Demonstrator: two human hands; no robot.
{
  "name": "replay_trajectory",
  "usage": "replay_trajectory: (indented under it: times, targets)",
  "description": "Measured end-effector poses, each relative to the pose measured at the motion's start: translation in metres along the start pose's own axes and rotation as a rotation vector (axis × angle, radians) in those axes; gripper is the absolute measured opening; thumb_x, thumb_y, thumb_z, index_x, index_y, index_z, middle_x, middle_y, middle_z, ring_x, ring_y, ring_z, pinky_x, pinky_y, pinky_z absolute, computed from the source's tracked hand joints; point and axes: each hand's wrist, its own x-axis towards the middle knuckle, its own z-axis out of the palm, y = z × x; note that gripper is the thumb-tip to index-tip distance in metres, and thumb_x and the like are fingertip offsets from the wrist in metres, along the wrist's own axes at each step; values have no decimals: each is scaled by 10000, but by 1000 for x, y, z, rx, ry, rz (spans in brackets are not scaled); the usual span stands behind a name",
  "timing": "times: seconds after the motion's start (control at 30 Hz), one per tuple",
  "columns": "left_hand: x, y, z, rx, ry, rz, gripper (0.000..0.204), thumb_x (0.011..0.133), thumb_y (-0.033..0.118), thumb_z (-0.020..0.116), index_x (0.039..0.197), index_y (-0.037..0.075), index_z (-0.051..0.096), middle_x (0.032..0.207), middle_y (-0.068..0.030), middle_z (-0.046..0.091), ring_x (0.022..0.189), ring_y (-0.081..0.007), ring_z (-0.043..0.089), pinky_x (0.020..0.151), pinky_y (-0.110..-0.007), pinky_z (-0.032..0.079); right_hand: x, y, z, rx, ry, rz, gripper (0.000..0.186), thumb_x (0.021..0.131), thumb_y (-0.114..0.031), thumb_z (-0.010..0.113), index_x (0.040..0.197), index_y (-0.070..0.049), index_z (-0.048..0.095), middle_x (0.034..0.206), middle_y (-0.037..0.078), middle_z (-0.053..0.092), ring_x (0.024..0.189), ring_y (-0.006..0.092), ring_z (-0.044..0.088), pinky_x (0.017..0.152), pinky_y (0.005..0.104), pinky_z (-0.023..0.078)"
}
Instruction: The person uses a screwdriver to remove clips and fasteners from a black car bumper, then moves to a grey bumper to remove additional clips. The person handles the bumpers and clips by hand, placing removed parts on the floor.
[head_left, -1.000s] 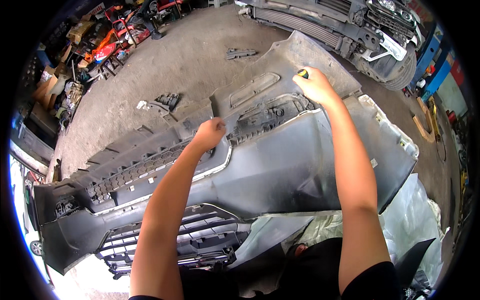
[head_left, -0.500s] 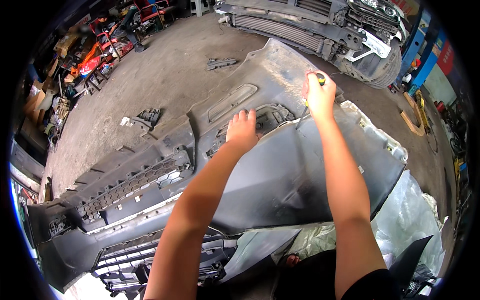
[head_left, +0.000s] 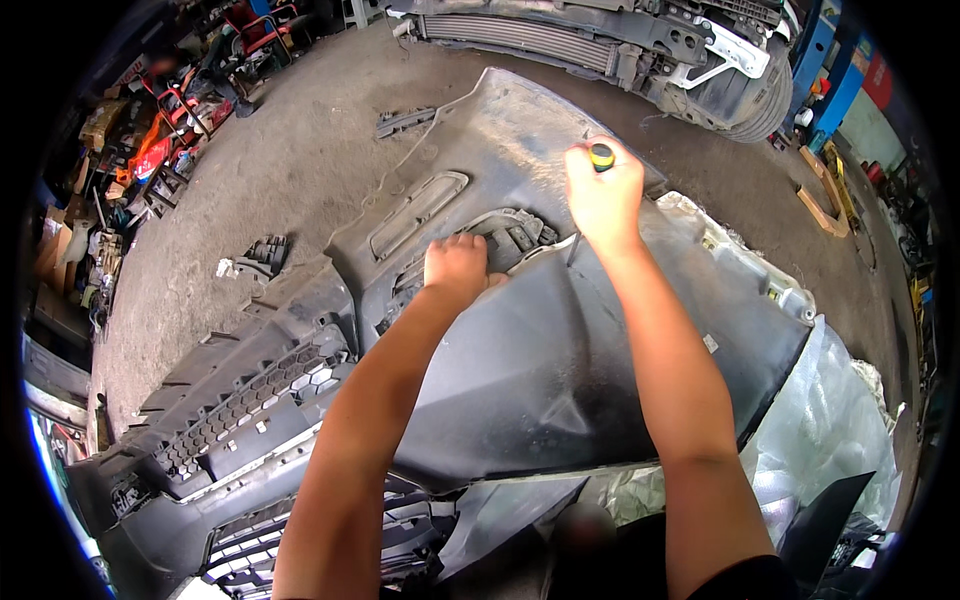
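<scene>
A large dark grey car bumper cover (head_left: 500, 370) lies inner side up in front of me. My left hand (head_left: 458, 268) is closed on its raised edge, beside a black plastic insert (head_left: 515, 232) in an opening; the fingers curl over and the thumb lies along the edge. In my right hand (head_left: 608, 200) is a screwdriver (head_left: 601, 156) with a black and yellow handle, held upright in the fist. Its thin shaft points down to the same edge, right of the insert. Whether the tip touches is too small to tell.
Beyond the bumper cover stands a car front (head_left: 530, 40) with its radiator exposed. Black plastic brackets (head_left: 262, 257) lie on the concrete floor. A black grille (head_left: 250, 540) and clear plastic sheeting (head_left: 825, 430) are near me. Clutter and red chairs (head_left: 262, 30) line the left.
My left hand's fingers have gone from stretched out to curled over the edge. The screwdriver handle has tilted more toward me in my right hand. The whole view has shifted slightly.
</scene>
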Motion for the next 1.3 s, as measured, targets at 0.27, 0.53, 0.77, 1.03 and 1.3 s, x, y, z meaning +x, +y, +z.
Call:
replay_trajectory:
  times: [0.27, 0.53, 0.77, 1.03, 1.3]
  targets:
    - [-9, -3, 19, 47, 133, -14, 732, 804, 675, 650, 1215, 73, 579, 1215, -75, 636, 1214, -233, 573, 1000, -396, 432, -34, -23, 11, -14, -50, -89, 154, 826, -80, 687, 742, 8, 591, 589, 24, 558, 547, 81, 496, 510, 288, 434]
    - [-19, -3, 2, -27, 156, -4, 731, 795, 669, 668, 1223, 83, 570, 1216, -58, 633, 1196, -229, 582, 990, -405, 429, 10, -74, 20, 215, -37, -41, 211, 897, -100, 669, 727, -22, 572, 585, -32, 518, 514, 47, 467, 469, 243, 361]
    - [-26, -1, -5, -70, 120, 1, 737, 788, 660, 681, 1226, 77, 577, 1220, -55, 635, 1226, -205, 559, 1001, -395, 424, 0, -10, 19, -120, -80, -19, 236, 866, -169, 703, 758, 2, 582, 582, 24, 469, 568, 98, 442, 551, 303, 413]
    - [-26, -13, -8, -124, 21, 40, 735, 799, 658, 676, 1254, 89, 579, 1274, -63, 623, 1248, -226, 552, 1035, -426, 411, -71, -16, -34, -101, -193, 84, 109, 946, -68, 638, 876, 11, 613, 764, 31, 650, 731, 88, 581, 681, 258, 480]
    - [-18, -3, -14, -104, 72, 134, 702, 813, 629, 670, 1243, 81, 588, 1241, -71, 639, 1221, -222, 577, 1016, -422, 435, -124, -15, -104, -297, -312, -201, 59, 881, 13, 681, 916, 36, 639, 937, 115, 700, 971, 201, 686, 861, 312, 531]
